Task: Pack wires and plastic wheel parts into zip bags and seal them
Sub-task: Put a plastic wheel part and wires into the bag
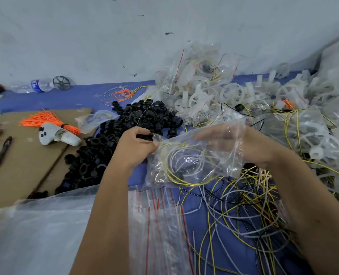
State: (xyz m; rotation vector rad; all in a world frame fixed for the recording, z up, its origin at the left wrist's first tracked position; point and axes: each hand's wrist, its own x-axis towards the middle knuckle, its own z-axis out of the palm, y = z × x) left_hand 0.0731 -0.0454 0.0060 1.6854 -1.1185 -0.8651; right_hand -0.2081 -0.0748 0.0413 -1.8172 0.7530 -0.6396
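Note:
A clear zip bag (pixel 192 165) lies between my hands over the blue cloth, holding yellow and white wires. My left hand (pixel 133 147) grips a black plastic part (pixel 143 135) at the bag's open left edge. My right hand (pixel 226 139) reaches into or behind the bag's upper part, its fingers straight and blurred through the plastic. A heap of black plastic parts (pixel 125 132) lies just left of the bag. Loose yellow, white and black wires (pixel 240 211) spread below and right. Empty zip bags with red strips (pixel 158 225) lie near me.
White plastic wheels (pixel 234 92) and filled bags (pixel 194 66) pile up at the back right by the wall. On the cardboard (pixel 25 167) at left lie orange ties (pixel 45 121), a white controller (pixel 59 135) and a pen (pixel 3 151). A water bottle (pixel 38 85) lies farther back.

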